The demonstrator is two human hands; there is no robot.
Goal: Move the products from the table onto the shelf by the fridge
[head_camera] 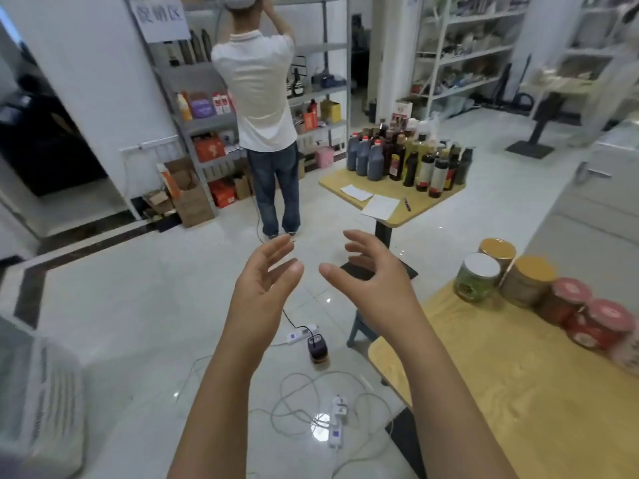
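Glass jars with white, gold and red lids (529, 285) stand in a row on the yellow wooden worktop (501, 375), to the right of the right grip (373, 281) and apart from it. Beyond that grip, dark sauce bottles (408, 157) crowd a second yellow worktop (333, 184) beside white paper sheets (380, 205). The left grip (266, 281) and the right one hover side by side, fingers spread and loosely bent, holding nothing. Beyond the left grip, a person in a white shirt (259, 91) stands at a grey metal shelf (207, 124). Below both grips, white power strips (335, 430) and cables lie on the white tiled floor (138, 288).
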